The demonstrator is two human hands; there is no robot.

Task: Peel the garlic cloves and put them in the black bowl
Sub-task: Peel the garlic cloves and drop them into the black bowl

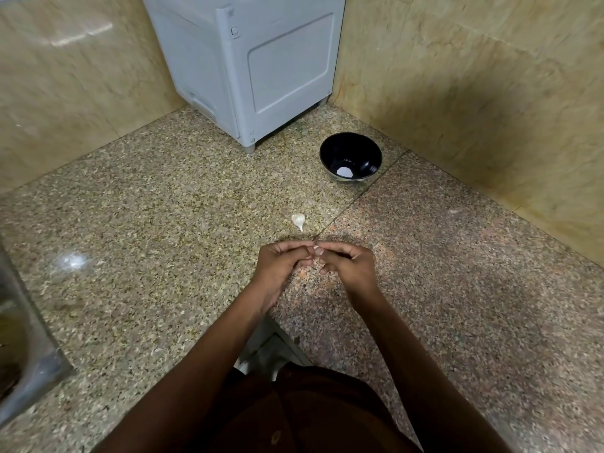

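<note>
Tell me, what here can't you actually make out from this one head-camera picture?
- Garlic clove in the fingertips: only a white sliver shows between left hand and right hand; how far peeled, cannot tell.
- Black bowl: the white patch inside may be garlic or glare; too small.
- Sink: cut off by the left edge.
- Loose garlic clove on the counter: underside hidden.

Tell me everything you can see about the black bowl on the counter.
The black bowl is round, glossy and deep, probably glazed ceramic or plastic, with a paler patterned outside low on its wall. It stands upright on the speckled stone counter, near the right wall and just right of the grey appliance. Something small and white lies on its bottom; whether it is garlic or a reflection is unclear. Neither hand touches it.
</note>
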